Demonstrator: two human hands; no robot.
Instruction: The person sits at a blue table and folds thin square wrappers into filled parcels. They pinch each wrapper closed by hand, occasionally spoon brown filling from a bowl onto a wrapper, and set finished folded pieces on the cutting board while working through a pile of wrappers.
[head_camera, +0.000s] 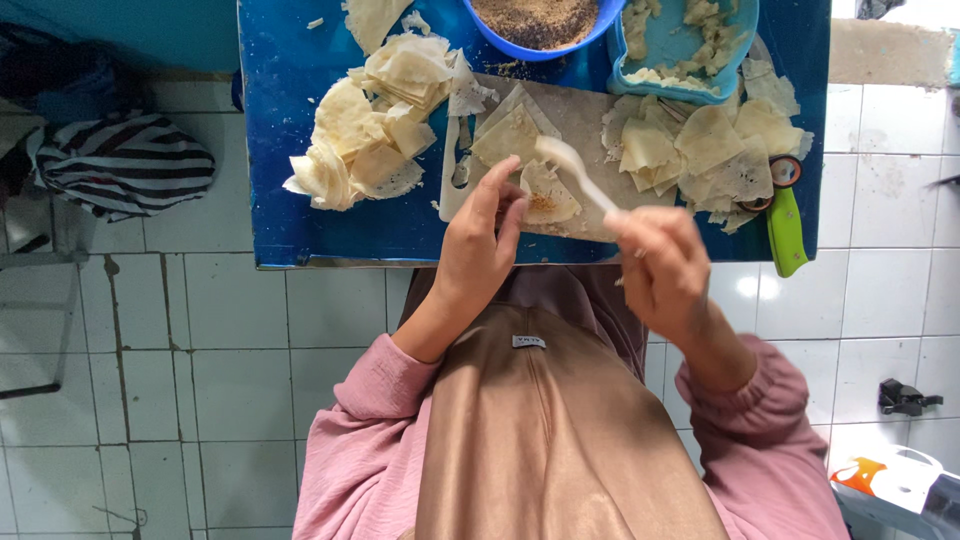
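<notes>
Gripping white spoon (578, 172), right hand (662, 270) clamped; bowl aims up-left. Left hand (482, 245) fingers seemingly loose on wrapper (546, 196).

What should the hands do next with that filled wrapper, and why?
Probably lift the white spoon clear with the right hand and fold the wrapper: brown filling already sits on it, and the left hand pins its edge.

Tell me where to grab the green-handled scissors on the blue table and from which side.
Grip the green handle of the scissors, coming from the table's near right edge. The handle lies bare and overhangs toward that edge; the blade end is buried under pastry sheets. The right hand is closest, though it holds a white spoon.
</notes>
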